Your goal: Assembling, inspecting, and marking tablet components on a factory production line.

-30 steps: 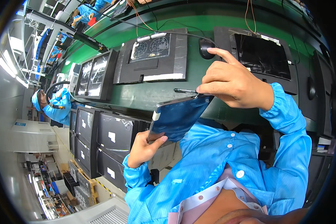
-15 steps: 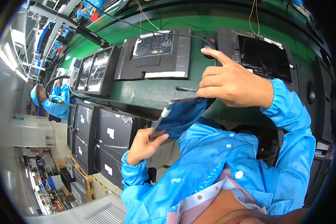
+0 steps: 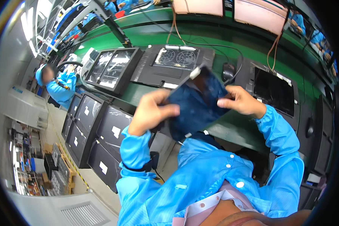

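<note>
A dark, glossy display panel (image 3: 195,107) is held up before me over the bench's near edge, its reflective face turned upward. Small white tabs show on its upper and lower edges. My left hand (image 3: 151,111) grips its left side, thumb lying on the face. On the opposite side my right hand (image 3: 243,101) pinches the edge, thumb in front and fingers mostly hidden behind. Beyond the panel lies a black fixture board (image 3: 139,72) with two printed ring patterns in its window. A black mouse (image 3: 228,71) sits close past my right hand.
On the green bench (image 3: 248,130), a black tray (image 3: 115,69) with two shiny panes lies to the left. Another fixture with a dark screen (image 3: 274,90) lies right. Black cases (image 3: 106,160) with white labels stand left below the bench. A co-worker (image 3: 60,84) in blue is at far left.
My right hand has come down from near the mouse and taken the panel's right side. The panel has risen and turned its face up toward me. My view has shifted.
</note>
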A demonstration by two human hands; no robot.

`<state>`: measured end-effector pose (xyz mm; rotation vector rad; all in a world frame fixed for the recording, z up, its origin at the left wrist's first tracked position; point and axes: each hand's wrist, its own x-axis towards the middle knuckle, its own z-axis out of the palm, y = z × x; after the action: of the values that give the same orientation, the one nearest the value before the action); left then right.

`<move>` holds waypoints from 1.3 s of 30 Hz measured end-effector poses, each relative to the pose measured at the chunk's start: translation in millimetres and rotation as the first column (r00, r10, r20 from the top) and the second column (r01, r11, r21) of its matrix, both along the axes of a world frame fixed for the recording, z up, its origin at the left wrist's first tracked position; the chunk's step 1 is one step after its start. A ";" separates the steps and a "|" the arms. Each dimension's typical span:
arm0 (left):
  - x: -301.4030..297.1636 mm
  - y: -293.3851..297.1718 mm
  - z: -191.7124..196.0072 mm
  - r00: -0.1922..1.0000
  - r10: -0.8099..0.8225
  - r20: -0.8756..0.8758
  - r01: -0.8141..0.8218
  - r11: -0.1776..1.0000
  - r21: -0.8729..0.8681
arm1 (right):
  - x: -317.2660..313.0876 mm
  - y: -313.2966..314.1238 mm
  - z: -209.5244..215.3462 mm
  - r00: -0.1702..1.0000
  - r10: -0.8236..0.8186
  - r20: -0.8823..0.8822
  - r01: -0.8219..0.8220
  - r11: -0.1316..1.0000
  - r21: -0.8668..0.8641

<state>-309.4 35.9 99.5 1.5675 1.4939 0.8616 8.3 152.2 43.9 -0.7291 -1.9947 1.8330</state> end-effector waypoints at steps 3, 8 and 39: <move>-7.6 53.5 -16.1 0.664 0.745 0.056 -0.423 0.313 0.850 | -40.8 6.0 -16.5 0.852 -0.384 -0.355 0.304 0.916 -0.262; -1.9 103.0 -102.1 0.708 0.700 -0.092 -0.538 0.620 0.571 | -103.6 51.6 -51.4 0.678 -0.665 -0.313 0.391 0.687 -0.612; 37.1 25.8 -123.9 0.871 0.439 0.222 -0.474 0.628 0.618 | -63.4 -13.3 -9.7 0.719 -0.236 0.654 -0.460 0.545 0.701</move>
<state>-272.4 61.7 -24.3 1.6194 1.6833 1.8894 -55.1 138.9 34.2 -1.0176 -3.0585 0.3260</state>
